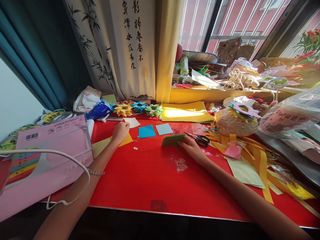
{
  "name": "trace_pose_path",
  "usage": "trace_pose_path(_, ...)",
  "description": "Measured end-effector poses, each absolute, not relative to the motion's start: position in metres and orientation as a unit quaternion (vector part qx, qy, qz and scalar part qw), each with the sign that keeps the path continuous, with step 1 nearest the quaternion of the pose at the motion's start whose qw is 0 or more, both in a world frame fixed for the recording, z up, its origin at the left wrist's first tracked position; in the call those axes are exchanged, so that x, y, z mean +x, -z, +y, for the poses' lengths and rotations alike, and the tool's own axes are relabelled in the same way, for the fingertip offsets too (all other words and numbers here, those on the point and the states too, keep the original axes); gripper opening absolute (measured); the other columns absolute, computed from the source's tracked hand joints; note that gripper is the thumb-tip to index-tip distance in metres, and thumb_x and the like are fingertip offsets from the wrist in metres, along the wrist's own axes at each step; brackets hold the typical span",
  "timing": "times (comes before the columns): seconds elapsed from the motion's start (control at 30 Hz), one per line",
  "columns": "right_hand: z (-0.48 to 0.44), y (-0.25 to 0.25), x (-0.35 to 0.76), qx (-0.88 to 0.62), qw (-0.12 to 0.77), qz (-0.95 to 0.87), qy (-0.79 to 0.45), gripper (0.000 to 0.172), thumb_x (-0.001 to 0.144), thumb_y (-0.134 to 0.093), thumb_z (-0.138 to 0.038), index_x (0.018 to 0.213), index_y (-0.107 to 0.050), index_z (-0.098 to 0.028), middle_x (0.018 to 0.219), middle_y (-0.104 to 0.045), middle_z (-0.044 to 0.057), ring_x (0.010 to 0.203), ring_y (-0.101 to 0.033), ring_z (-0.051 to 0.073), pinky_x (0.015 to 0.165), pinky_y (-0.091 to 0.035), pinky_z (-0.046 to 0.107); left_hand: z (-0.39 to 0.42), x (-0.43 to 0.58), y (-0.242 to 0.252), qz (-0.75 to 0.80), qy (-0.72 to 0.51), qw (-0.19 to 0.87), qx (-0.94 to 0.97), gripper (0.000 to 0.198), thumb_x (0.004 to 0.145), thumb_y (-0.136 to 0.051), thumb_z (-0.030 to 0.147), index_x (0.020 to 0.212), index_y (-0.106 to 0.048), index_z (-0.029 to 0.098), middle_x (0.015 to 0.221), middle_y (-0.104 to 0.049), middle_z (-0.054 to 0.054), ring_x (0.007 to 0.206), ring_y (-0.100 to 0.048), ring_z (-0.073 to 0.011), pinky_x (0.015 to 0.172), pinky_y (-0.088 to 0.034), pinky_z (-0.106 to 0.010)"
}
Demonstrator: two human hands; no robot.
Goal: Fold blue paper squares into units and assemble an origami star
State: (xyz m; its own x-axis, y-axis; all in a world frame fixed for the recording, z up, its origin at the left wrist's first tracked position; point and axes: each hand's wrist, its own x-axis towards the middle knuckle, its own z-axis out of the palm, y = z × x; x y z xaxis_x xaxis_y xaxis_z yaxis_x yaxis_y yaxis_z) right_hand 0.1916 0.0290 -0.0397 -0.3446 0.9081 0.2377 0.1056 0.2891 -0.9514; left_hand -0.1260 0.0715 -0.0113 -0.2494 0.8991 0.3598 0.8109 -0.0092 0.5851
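Observation:
My right hand [189, 145] pinches the right end of a green paper piece [171, 140], held over the red table. Black-handled scissors [203, 141] lie just right of that hand. On the left, my left hand [121, 131] is closed, its fingers curled at the edge of a cream paper square [132, 122]; whether it grips that paper is unclear. An orange-yellow sheet [126, 140] shows beside its wrist. Between the hands lie a blue square [146, 131] and a pale blue square [164, 129]. Small clear bits [180, 164] are scattered nearer me.
Folded paper flowers [138, 107] and yellow sheets [186, 111] line the back of the red table [140, 186]. A pink folder [57, 143] and a white cable [67, 152] are at left. Yellow strips [263, 171], a woven basket [233, 122] and plastic bags crowd the right.

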Motion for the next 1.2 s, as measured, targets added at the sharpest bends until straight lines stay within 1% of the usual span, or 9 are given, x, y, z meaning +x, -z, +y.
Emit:
trace_pose_path(0.1,0.028,0.040,0.192,-0.378,0.435,-0.684,-0.448,0.027,0.078,-0.049,-0.026,0.103,-0.059,-0.021,0.104,-0.064,0.003,0.097,-0.059,0.022,0.092,-0.043,0.039,0.058,-0.107,0.002,0.692,-0.360,0.049,0.624,0.022,0.078,-0.048,0.022,0.091,-0.064,0.015,0.113,-0.054,-0.015,0.113,-0.044,-0.0321,0.084,-0.038,-0.034)
trace_pose_path(0.17,0.029,0.042,0.193,-0.377,0.436,-0.690,-0.438,0.026,0.079,-0.048,-0.025,0.102,-0.058,-0.022,0.105,-0.063,0.003,0.099,-0.058,0.022,0.091,-0.043,0.039,0.044,-0.083,-0.007,0.656,-0.361,0.069,0.659,0.029,0.083,-0.044,0.029,0.105,-0.058,0.016,0.121,-0.048,-0.014,0.115,-0.043,-0.0297,0.086,-0.038,-0.033)
trace_pose_path(0.27,0.030,0.045,0.194,-0.383,0.440,-0.692,-0.425,0.025,0.079,-0.048,-0.024,0.102,-0.056,-0.022,0.105,-0.063,0.004,0.098,-0.058,0.022,0.090,-0.043,0.039,0.021,-0.037,-0.012,0.583,-0.325,0.163,0.727,0.034,0.085,-0.040,0.043,0.104,-0.058,0.023,0.103,-0.060,-0.005,0.083,-0.060,-0.0180,0.069,-0.045,-0.026)
trace_pose_path(0.33,0.030,0.046,0.194,-0.390,0.443,-0.693,-0.415,0.024,0.078,-0.048,-0.023,0.101,-0.054,-0.021,0.102,-0.063,0.004,0.095,-0.059,0.022,0.088,-0.044,0.039,0.007,-0.010,-0.007,0.554,-0.312,0.212,0.742,0.041,0.085,-0.038,0.048,0.115,-0.050,0.023,0.097,-0.063,-0.004,0.069,-0.060,-0.0142,0.061,-0.047,-0.024)
trace_pose_path(0.5,0.020,0.039,0.190,-0.384,0.409,-0.746,-0.360,0.017,0.080,-0.046,-0.022,0.097,-0.048,-0.022,0.097,-0.062,0.004,0.093,-0.057,0.020,0.085,-0.043,0.036,-0.010,0.017,0.009,0.505,-0.380,0.277,0.724,0.046,0.083,-0.049,0.030,0.126,-0.035,0.022,0.119,-0.054,-0.011,0.110,-0.051,-0.0211,0.086,-0.043,-0.032)
trace_pose_path(0.7,0.017,0.042,0.187,-0.406,0.430,-0.719,-0.364,0.024,0.082,-0.043,-0.026,0.106,-0.040,-0.023,0.102,-0.057,0.006,0.093,-0.055,0.019,0.085,-0.042,0.035,-0.004,0.007,0.011,0.501,-0.380,0.248,0.737,0.045,0.086,-0.043,0.026,0.129,-0.033,0.022,0.092,-0.062,-0.007,0.084,-0.060,-0.0191,0.078,-0.046,-0.032)
trace_pose_path(0.9,0.016,0.045,0.186,-0.397,0.401,-0.742,-0.362,0.022,0.083,-0.042,-0.025,0.105,-0.040,-0.023,0.103,-0.056,0.005,0.103,-0.052,0.020,0.094,-0.038,0.039,-0.005,0.008,0.019,0.439,-0.344,0.210,0.803,0.042,0.086,-0.039,0.018,0.127,-0.036,0.027,0.123,-0.052,-0.005,0.106,-0.053,-0.0210,0.087,-0.043,-0.033)
trace_pose_path(1.07,0.017,0.044,0.182,-0.369,0.455,-0.697,-0.413,0.026,0.083,-0.046,-0.031,0.107,-0.036,-0.022,0.105,-0.055,0.007,0.100,-0.055,0.019,0.091,-0.042,0.039,0.000,0.001,0.002,0.438,-0.374,0.189,0.795,0.040,0.087,-0.038,0.023,0.127,-0.037,0.026,0.096,-0.061,-0.004,0.079,-0.060,-0.0161,0.066,-0.046,-0.025)
trace_pose_path(1.2,0.020,0.044,0.183,-0.386,0.497,-0.623,-0.466,0.031,0.081,-0.051,-0.036,0.103,-0.035,-0.022,0.096,-0.057,0.006,0.086,-0.060,0.017,0.080,-0.049,0.038,0.040,-0.052,-0.039,0.531,-0.443,0.165,0.703,0.036,0.083,-0.045,0.024,0.118,-0.048,0.025,0.068,-0.055,0.001,0.054,-0.052,-0.0105,0.054,-0.042,-0.021)
